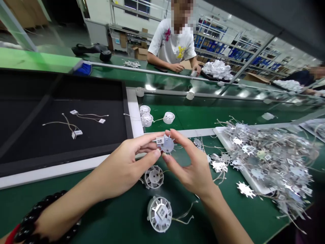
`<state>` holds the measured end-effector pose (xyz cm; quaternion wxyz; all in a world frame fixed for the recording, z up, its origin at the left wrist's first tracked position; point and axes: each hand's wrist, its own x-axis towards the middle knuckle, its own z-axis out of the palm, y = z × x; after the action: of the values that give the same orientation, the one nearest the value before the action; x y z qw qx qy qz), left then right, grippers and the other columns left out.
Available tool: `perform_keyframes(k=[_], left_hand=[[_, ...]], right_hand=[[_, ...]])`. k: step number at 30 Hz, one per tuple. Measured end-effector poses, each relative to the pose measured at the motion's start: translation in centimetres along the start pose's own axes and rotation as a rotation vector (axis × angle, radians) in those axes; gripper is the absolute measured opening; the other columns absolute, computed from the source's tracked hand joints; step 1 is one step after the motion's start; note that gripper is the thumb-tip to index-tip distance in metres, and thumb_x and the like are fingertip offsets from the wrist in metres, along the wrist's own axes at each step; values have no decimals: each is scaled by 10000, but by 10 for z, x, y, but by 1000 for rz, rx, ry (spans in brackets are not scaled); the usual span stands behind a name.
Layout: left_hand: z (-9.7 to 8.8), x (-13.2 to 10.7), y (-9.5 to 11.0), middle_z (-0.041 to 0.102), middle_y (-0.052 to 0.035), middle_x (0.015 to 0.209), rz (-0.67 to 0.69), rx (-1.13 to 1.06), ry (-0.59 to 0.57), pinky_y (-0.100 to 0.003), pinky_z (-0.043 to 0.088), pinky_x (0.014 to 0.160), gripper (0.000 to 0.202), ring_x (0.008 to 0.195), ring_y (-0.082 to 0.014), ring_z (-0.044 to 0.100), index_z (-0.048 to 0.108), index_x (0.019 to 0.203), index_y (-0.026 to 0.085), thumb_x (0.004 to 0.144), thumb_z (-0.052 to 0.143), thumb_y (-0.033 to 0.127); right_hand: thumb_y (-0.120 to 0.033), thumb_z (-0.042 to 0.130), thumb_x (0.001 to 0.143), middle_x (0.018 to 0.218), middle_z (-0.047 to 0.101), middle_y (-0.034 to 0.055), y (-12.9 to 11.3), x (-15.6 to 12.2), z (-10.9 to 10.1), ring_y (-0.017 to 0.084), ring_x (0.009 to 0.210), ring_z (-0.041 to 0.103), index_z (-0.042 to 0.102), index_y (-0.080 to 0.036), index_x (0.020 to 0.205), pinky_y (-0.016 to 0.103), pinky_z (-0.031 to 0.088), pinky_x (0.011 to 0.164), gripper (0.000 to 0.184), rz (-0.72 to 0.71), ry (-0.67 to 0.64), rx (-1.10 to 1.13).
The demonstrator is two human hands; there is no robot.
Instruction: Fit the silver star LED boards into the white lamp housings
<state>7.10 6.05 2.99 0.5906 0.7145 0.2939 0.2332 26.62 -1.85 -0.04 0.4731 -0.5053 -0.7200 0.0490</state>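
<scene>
Left hand (124,169) and right hand (190,166) are held over a green assembly table (177,118), between a black-lined tray (50,173) and a heap of wired star-shaped boards (269,162). White plastic lamp housings (159,214) are laid just below, and a star-shaped circuit board (169,144) is pinched between the fingertips of both hands.

A bracelet (43,218) of large round black beads sits on the left wrist, behind the left hand (122,169). Beyond it, at the picture's edge, shows a red strip (11,235), too cut off to identify. The right forearm (223,220) and right hand (190,169) are bare.
</scene>
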Motion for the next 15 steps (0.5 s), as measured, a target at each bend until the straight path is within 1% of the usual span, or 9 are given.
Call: perform_keyframes(k=[2,4,6,8,11,13,15], left_hand=[[0,1,1,765,0,1144,-11,13,-2,-254,560,963,430,1165,-205,687,622,1435,326,1025,600,454],[-1,1,4,779,2,1103,-35,-3,-14,-247,569,921,431,1083,-194,714,639,1421,314,1017,615,464],[-1,2,7,793,-5,1063,-71,-26,-21,-242,582,843,447,970,-186,733,672,1379,290,980,671,491],[-1,2,8,798,-13,1025,-105,-41,-18,-237,586,775,442,907,-185,734,709,1316,268,944,717,505],[-3,2,8,784,2,974,-117,-78,-35,-213,584,760,361,910,-177,726,754,1206,269,892,784,445],[-4,2,7,766,23,952,-123,-129,-78,-191,579,761,331,896,-157,712,765,1155,286,844,833,376],[-5,2,8,736,39,900,-143,-169,-128,-166,559,714,299,825,-126,681,773,1103,295,818,852,339]], right_hand=[[-135,635,972,1462,654,98,5,-4,1,232,1329,647,402,-287,1602,380,573,1094,689,-27,-6,-21],[-127,614,981,1533,592,115,11,-8,-1,241,1368,617,292,-287,1658,394,569,1104,767,-83,-24,-31],[-135,609,983,1560,563,126,15,-10,-3,252,1374,613,216,-277,1683,412,577,1096,815,-159,-49,-39],[-151,606,982,1554,568,132,17,-10,-4,261,1360,626,194,-259,1689,420,591,1077,825,-217,-59,-38],[-155,590,970,1532,590,138,17,-10,-5,262,1348,637,214,-228,1685,419,597,1066,811,-249,-52,-14],[-164,586,956,1513,609,139,15,-10,-6,262,1349,636,233,-217,1680,425,589,1076,808,-254,-47,11],[-190,581,949,1491,630,134,13,-11,-7,267,1349,636,246,-214,1676,443,581,1085,801,-250,-50,43]])
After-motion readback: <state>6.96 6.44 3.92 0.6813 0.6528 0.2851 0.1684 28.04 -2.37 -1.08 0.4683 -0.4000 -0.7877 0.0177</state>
